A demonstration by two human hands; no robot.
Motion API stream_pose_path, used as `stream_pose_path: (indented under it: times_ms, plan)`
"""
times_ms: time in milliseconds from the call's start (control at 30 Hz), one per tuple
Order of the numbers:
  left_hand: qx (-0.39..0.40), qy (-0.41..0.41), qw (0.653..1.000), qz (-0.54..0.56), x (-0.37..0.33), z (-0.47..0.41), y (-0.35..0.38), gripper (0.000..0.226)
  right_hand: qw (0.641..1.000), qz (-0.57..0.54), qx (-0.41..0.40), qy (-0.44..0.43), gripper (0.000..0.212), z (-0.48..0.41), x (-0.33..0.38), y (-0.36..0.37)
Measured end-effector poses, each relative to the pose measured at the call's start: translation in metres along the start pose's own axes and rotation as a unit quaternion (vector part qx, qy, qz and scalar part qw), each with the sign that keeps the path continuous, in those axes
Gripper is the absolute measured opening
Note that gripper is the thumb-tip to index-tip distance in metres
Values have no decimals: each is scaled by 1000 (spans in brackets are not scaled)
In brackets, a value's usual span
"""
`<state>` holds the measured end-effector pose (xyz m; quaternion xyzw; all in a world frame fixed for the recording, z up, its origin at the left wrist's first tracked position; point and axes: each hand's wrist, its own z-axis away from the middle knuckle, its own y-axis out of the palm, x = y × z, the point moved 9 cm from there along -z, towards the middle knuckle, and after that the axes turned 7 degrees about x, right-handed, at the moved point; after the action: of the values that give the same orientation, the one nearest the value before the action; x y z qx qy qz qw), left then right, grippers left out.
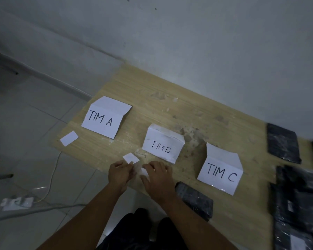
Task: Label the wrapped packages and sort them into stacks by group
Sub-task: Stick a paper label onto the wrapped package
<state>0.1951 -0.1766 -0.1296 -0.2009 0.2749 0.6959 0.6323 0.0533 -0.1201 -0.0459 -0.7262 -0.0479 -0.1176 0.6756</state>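
The left hand (pixel 119 173) and right hand (pixel 157 175) pinch a small white paper label (pixel 143 171), so best peel slowly and press it flat on the black wrapped package (pixel 193 201) at five o'clock.

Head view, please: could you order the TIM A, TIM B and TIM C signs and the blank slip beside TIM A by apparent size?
1. TIM A sign and TIM C sign: about alike, and C lies nearer the camera, so not ranked.
2. TIM B sign.
3. Blank slip.
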Motion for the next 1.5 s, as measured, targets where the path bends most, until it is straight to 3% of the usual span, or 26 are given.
stream_pose_path:
  times_ms: [233,467,567,667,767,967,1100,1200,1300,1500]
  plan:
    - [47,-10,996,81,-2,12,8,62,999,15,39,-33,34,-5,8,9]
    - [56,-14,993,99,-3,8,9,66,999,18,17,-36,30,-9,16,7]
    - [61,-8,994,96,-6,8,9,66,1000,14,-3,-25,18,-13,19,4]
    - [45,7,996,70,-9,3,3,60,999,-4,-19,-26,8,-15,19,3]
    - [40,49,997,48,-15,-2,-1,40,999,-5,-17,-31,6,-14,18,4]
    - [-3,95,996,-4,-17,-5,-7,37,1000,-17,4,-21,7,-14,16,2]
    - [-18,105,993,-45,-12,-13,-15,21,995,-89,2,55,18,-17,2,-1]
    - [-43,101,992,-57,-9,-24,-35,22,959,-237,-19,154,20,-15,-24,-6]
    - [-46,83,990,-104,-8,-32,-47,46,926,-313,-55,204,16,-10,-40,-16]
    - [-89,73,980,-161,-9,-33,-48,39,826,-435,-40,358,10,11,-77,3]
